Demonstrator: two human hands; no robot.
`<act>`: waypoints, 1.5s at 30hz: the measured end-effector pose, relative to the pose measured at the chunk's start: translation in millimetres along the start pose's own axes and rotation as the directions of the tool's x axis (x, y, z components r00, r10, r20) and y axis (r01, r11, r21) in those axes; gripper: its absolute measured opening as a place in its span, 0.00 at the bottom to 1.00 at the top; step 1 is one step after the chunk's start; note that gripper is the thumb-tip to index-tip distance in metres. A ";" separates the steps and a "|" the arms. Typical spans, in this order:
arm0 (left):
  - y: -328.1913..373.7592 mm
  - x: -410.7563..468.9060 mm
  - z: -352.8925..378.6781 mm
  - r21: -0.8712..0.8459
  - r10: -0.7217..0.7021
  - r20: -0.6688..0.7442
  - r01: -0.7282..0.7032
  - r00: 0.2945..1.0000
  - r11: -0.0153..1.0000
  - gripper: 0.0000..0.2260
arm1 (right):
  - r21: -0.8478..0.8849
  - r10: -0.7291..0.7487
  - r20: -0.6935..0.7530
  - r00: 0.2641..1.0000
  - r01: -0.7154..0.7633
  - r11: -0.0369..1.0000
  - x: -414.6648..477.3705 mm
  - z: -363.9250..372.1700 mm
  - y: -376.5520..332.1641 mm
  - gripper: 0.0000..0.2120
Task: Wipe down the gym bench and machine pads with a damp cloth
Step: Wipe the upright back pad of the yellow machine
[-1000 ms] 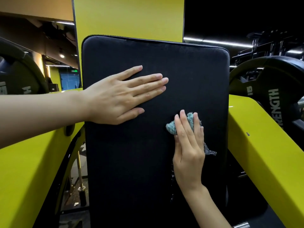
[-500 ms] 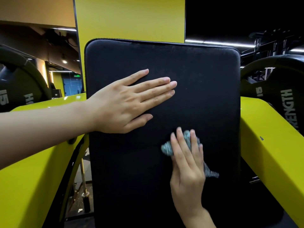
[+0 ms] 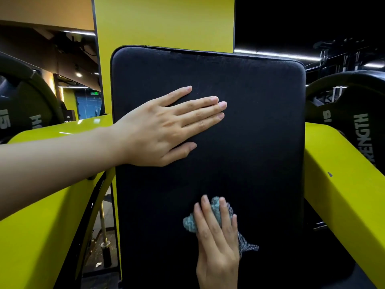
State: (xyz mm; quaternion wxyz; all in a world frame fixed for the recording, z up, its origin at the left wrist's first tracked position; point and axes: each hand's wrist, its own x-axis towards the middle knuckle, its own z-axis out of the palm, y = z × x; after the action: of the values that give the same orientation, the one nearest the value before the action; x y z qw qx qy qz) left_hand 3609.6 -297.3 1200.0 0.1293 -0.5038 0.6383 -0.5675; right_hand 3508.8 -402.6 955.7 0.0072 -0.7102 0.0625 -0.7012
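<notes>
Right hand [image 3: 216, 245]: fingers straight, slightly spread, pressing the bunched cloth [image 3: 190, 223] beneath them against the lower pad [image 3: 260, 142]. Left hand [image 3: 158, 130]: fingers together, flat above. The cloth is probably soft, light and limp, best trapped under the fingertips.

The left grip [image 3: 166, 130] lay flat, fingers straight and together, forearm reaching in from the left. The right grip [image 3: 216, 243] pointed upward, fingers extended, palm down.

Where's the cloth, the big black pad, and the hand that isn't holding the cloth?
cloth [image 3: 190, 224]: head view, its teal bunched end.
pad [image 3: 260, 142]: head view, bare right face.
left hand [image 3: 158, 132]: head view, back of the hand.
</notes>
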 end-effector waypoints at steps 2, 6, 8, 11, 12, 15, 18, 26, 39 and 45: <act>0.0 0.3 0.0 0.003 -0.001 0.000 0.001 1.000 1.000 0.27 | 0.011 0.014 -0.005 1.000 -0.014 1.000 -6.0 2.5 -2.6 0.21; -0.1 -0.1 0.3 -0.001 -0.001 0.000 0.001 1.000 1.000 0.27 | 0.065 0.020 -0.004 1.000 -0.020 0.998 13.2 4.0 -8.1 0.22; -0.1 0.0 0.1 -0.004 0.002 0.001 -0.002 1.000 1.000 0.27 | 0.094 0.001 0.014 1.000 -0.003 0.996 38.1 6.1 -11.9 0.22; -0.1 0.0 0.6 -0.006 0.005 0.003 -0.005 1.000 1.000 0.27 | 0.122 0.018 0.016 1.000 -0.020 0.992 72.3 11.9 -18.3 0.23; -0.3 -0.3 0.9 -0.006 0.003 0.005 -0.003 1.000 1.000 0.26 | 0.120 0.027 0.013 1.000 -0.028 0.992 77.1 13.3 -19.8 0.24; -0.2 -0.5 1.0 -0.006 0.001 0.007 -0.001 1.000 1.000 0.26 | 0.101 0.003 0.030 1.000 -0.006 0.995 70.3 11.7 -16.8 0.24; -0.3 -0.5 0.6 -0.012 0.003 0.003 -0.003 1.000 1.000 0.26 | 0.075 0.002 0.032 0.999 -0.005 0.997 54.1 4.6 -3.8 0.24; -12.0 -2.0 -2.8 -0.079 0.102 0.053 -0.098 0.993 0.992 0.26 | 0.052 0.240 -0.064 0.969 -0.237 0.970 47.5 -7.0 20.2 0.20; -23.5 -7.9 1.8 -0.048 0.231 0.013 -0.230 0.973 0.972 0.25 | 0.086 0.146 -0.033 0.989 -0.143 0.986 35.8 49.8 -105.3 0.21; -22.8 -8.6 4.8 -0.051 0.226 -0.012 -0.227 0.974 0.973 0.25 | 0.062 0.063 0.009 0.998 -0.063 0.996 37.0 28.9 -73.8 0.23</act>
State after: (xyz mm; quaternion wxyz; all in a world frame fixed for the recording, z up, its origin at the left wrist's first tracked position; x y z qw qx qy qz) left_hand 3628.4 -289.9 1214.4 0.1783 -0.4292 0.7065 -0.5337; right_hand 3543.8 -335.3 999.3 0.0518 -0.7097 0.0630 -0.6998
